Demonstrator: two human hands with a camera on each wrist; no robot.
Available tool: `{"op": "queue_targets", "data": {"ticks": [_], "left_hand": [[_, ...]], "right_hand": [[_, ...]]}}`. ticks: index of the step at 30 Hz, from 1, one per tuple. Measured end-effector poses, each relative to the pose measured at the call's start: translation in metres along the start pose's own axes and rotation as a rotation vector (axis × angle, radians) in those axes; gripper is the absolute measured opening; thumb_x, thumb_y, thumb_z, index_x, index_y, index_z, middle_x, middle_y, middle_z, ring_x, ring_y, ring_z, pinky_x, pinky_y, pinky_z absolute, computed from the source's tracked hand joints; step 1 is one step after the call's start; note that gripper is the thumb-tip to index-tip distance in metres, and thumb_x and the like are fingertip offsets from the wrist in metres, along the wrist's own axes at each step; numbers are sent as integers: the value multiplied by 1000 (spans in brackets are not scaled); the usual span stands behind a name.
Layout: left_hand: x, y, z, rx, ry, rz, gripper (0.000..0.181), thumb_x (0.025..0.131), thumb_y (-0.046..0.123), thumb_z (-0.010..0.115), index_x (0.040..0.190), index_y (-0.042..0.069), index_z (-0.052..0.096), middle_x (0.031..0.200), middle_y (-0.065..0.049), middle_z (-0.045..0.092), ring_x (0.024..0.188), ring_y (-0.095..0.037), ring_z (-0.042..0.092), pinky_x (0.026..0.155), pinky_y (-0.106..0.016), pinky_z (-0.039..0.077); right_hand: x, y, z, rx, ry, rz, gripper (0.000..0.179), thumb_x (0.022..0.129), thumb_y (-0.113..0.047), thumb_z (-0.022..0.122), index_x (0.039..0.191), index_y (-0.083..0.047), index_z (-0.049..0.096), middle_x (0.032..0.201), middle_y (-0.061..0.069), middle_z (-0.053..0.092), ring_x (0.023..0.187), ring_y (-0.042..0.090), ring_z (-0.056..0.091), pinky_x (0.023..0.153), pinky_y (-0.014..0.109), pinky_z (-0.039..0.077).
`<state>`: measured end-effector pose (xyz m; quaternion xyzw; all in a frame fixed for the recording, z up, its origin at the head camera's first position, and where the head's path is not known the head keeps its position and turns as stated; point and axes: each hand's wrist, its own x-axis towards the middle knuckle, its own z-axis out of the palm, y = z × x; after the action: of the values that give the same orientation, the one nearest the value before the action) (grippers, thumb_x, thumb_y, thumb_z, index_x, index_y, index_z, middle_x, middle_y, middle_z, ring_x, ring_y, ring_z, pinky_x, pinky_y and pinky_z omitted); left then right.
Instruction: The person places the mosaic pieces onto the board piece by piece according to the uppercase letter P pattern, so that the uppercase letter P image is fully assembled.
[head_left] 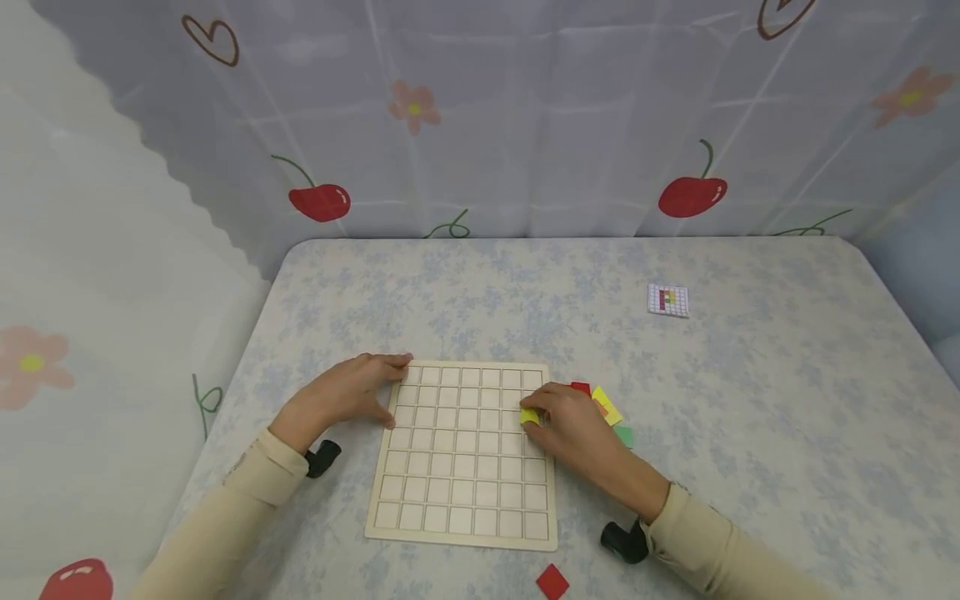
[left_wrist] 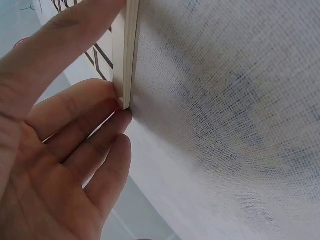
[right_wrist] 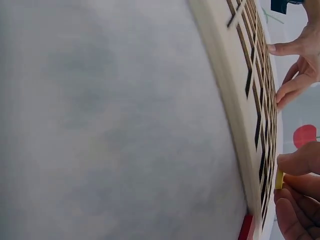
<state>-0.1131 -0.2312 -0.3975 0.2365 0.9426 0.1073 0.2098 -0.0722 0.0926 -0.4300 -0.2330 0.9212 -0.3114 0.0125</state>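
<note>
1. Nearest: lone red tile [head_left: 552,582] on the worktop [head_left: 757,433], turned diamond-wise, near the grid board's [head_left: 463,462] close right corner.
2. Step in hand, my read: seating the yellow tile [head_left: 530,416]. Square its sides to the grid lines, lower flat, press at centre, don't drag over the ridges. Keep board steady.
3. Right hand [head_left: 581,433]: thumb and fingers pinching the yellow tile over the board's right-hand column, gap just tile-wide. Can't tell if tile touches board.
4. Left hand [head_left: 348,392]: spread, loose; thumb at left edge, fingers at far left corner.
5. Past right hand: red [head_left: 581,387], yellow and green loose tiles, partly hidden.
6. Farthest: small printed grid card [head_left: 667,300].
</note>
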Motion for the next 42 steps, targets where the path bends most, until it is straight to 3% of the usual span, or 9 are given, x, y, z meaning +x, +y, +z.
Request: {"op": "queue_targets", "data": {"ticks": [5,13,21,27,35,42], "left_hand": [[-1,1,2,22,6,6,79,70,27,89,138,2,57,153,-14,39,133,-39,45,101,-51,46],[0,2,1,30,22,15,77,70,27,89,136,2,59,152,-15,40,131,-39,47,98,-50,49],[0,4,0,27,11,-1,77,70,26,89,136,1,58,153,-14,39,132,-37,46,98,-48,50],[0,4,-1,31,9,-6,77,70,26,89,136,1,59,153,-15,39,132,-37,46,98,-48,50],[-1,3,-2,42,11,-5,78,69,27,90,136,-1,58,153,-16,40,131,-37,47,98,-49,49],[1,2,1,34,9,1,79,69,27,90,136,0,58,153,-16,39,132,-38,47,98,-49,49]], "right_hand": [[22,-8,10,31,-25,16,21,82,-3,74,103,-3,76,99,4,69,81,14,59,69,28,53],[35,-18,20,35,-46,-26,20,86,-3,72,106,-1,75,105,9,69,97,25,65,83,37,57],[40,-21,21,80,-54,-19,18,83,-2,77,101,-2,78,99,7,69,90,21,67,76,32,58],[43,-22,24,94,-56,-68,12,82,-2,78,94,-3,80,96,6,68,89,21,66,75,30,58],[38,-24,25,21,-80,-141,12,87,-2,73,96,-6,79,105,8,68,102,25,63,85,35,57],[30,-27,28,-176,-35,-238,9,88,-3,73,95,-5,79,102,10,69,96,25,64,74,31,60]]}}
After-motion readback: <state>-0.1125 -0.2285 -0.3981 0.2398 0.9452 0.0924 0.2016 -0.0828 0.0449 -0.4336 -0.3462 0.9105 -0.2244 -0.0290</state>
